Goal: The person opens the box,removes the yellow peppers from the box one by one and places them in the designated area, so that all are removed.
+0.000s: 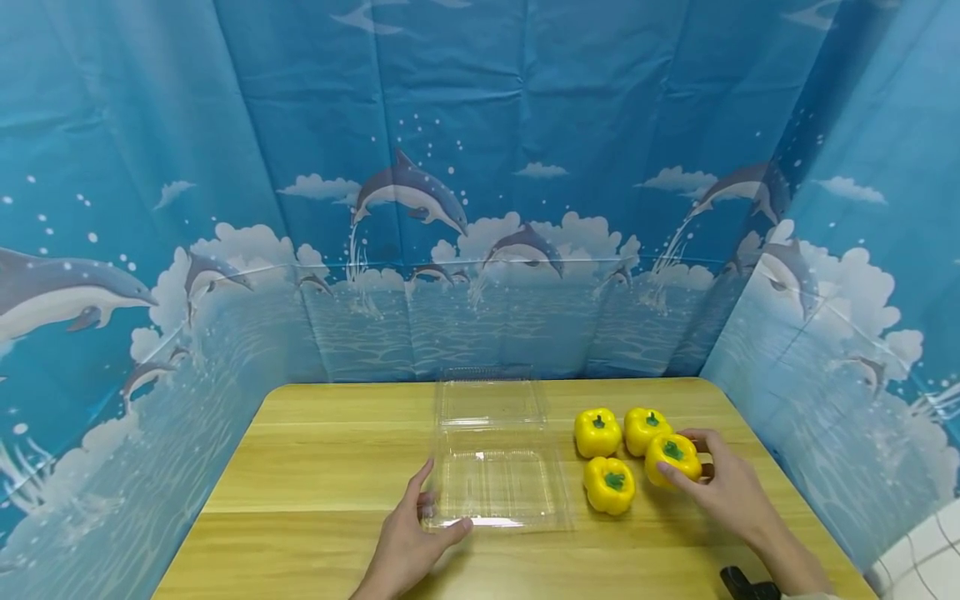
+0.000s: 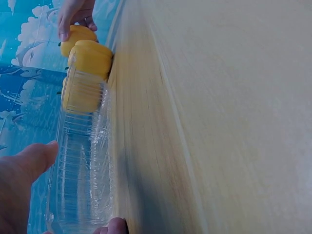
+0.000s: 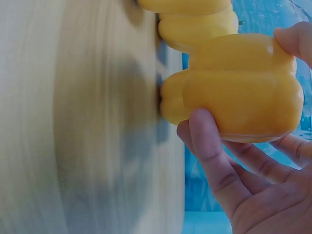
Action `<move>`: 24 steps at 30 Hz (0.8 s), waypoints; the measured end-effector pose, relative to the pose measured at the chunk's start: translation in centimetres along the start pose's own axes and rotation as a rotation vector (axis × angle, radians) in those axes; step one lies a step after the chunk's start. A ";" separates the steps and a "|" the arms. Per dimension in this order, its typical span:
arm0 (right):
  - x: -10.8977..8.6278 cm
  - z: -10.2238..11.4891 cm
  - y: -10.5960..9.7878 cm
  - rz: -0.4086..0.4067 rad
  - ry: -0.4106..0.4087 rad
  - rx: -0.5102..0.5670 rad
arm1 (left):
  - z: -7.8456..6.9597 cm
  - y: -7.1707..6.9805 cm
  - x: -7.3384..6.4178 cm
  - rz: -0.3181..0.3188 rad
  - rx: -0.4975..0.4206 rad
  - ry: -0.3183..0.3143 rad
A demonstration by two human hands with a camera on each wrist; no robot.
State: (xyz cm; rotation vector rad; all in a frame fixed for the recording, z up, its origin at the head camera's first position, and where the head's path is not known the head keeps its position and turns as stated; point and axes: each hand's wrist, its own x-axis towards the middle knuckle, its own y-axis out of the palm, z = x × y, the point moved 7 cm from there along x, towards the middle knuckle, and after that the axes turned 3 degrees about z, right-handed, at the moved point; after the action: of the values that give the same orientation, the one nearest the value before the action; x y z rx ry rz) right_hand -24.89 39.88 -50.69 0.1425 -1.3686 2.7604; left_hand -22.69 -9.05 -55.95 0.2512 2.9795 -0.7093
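Note:
My right hand (image 1: 723, 483) holds a yellow bell pepper (image 1: 672, 461) with a green stem, thumb on one side and fingers on the other. In the right wrist view this pepper (image 3: 243, 87) is raised above the wooden surface. Three more yellow peppers stand close by: one at the back left (image 1: 597, 432), one at the back right (image 1: 646, 430) and one in front (image 1: 609, 485). At the near left corner of a clear plastic clamshell box (image 1: 495, 487), my left hand (image 1: 416, 533) rests with thumb and fingers spread around the corner. The box's lid (image 1: 491, 400) is folded back, away from me.
The wooden table (image 1: 315, 467) has rounded far corners. A blue curtain (image 1: 480, 325) printed with dolphins hangs behind it and along both sides. A black strap (image 1: 750, 583) is on the right wrist. White tiles (image 1: 918, 554) show at the lower right.

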 end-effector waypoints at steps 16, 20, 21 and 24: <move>-0.3 -1.2 1.3 0.057 0.018 -0.005 | 0.0 0.0 -0.1 -0.016 0.008 0.003; -0.2 -1.4 1.6 0.073 0.026 -0.007 | -0.1 -0.1 -0.1 -0.020 0.013 0.002; -0.3 -1.4 1.6 0.074 0.023 -0.008 | -0.1 -0.1 -0.1 -0.021 0.014 0.001; -0.3 -1.4 1.7 0.077 0.017 -0.010 | -0.2 -0.1 -0.2 -0.022 0.014 -0.003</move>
State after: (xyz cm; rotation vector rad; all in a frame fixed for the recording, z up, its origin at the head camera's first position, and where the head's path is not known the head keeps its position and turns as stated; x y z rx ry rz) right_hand -24.79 39.97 -52.95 0.0663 -1.4129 2.8091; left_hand -22.55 -9.07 -55.72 0.2182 2.9798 -0.7324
